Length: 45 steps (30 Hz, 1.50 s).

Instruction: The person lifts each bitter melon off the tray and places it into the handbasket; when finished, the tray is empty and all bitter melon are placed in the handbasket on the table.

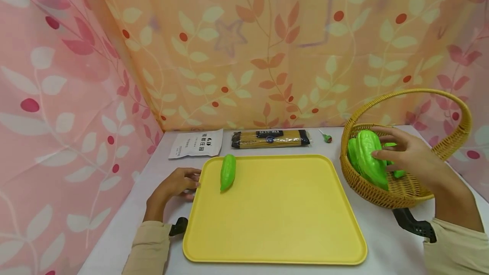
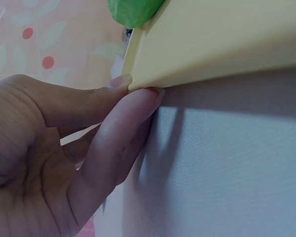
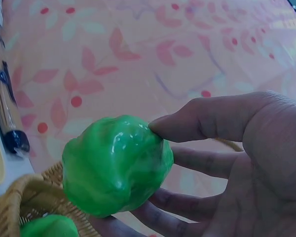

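My right hand [image 1: 416, 156] grips a large, glossy green ridged imitation vegetable [image 1: 371, 154], whose exact kind I cannot tell, over the wicker basket [image 1: 355, 183]. In the right wrist view, the thumb presses one side of this green piece [image 3: 116, 165] and the fingers curl below it. More green pieces [image 3: 49, 227] lie inside the basket. At the left edge of the yellow tray [image 1: 275, 215], my left hand [image 1: 179, 183] pinches the rim between thumb and forefinger, as the left wrist view shows. A slender green pointed vegetable [image 1: 228, 172] lies on the tray's upper left.
Behind the tray lie a white printed packet [image 1: 196, 144], a pack of spaghetti [image 1: 271, 138] and a small wrapped lollipop [image 1: 326, 137]. The basket's tall handle [image 1: 416, 91] arches over its right part. Patterned cloth [image 1: 229, 54] hangs behind and at both sides of the white table.
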Tool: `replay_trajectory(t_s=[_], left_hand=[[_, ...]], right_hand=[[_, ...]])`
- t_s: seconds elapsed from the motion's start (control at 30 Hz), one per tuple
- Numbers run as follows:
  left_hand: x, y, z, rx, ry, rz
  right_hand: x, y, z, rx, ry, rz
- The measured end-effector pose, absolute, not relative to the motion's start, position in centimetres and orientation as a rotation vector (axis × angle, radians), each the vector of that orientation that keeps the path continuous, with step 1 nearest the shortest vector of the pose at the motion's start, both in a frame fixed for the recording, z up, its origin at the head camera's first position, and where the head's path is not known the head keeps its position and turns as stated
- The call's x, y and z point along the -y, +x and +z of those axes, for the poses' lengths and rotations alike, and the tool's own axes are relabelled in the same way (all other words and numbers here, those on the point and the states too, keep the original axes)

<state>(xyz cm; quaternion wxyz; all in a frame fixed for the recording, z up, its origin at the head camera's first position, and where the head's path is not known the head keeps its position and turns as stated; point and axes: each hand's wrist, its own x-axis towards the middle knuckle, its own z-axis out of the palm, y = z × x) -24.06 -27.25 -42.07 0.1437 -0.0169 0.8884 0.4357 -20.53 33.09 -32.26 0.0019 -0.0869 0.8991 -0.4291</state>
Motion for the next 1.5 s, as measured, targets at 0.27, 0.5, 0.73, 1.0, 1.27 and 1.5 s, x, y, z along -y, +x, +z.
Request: replay_trajectory(t_s=[0.27,0.5,0.73,1.0,1.27,1.5], left_hand=[[27.2,-24.1,-42.1,-2.572,-0.049,1.233],[27.3,-24.2,-42.1,-2.563,-0.086,1.22],[27.3,-24.1,-42.2,-2.547,-0.095,1.246],[27.2,-24.0,-42.0,-2.536,-0.108,1.267],[27.3,-24.1,-42.1,-2.526,-0.078,1.284],[27.3,-24.2,-42.1,-2.525,-0.092,1.28]], right_hand=[[-36.0,-20.9,-33.5,-2.879,-0.213,-1.341],[-37.7,-21.1,-34.0,-2.893,-0.065,-1.278],[-38.6,-21.3,-34.7,-2.89,-0.018,-1.181],[-39.7,-21.7,-35.8,-2.864,0.009,-1.159],[-40.1,-22.2,-36.5,-2.821,-0.02,-1.114],[-40.2,-22.3,-36.9,-2.805,-0.018,-1.057]])
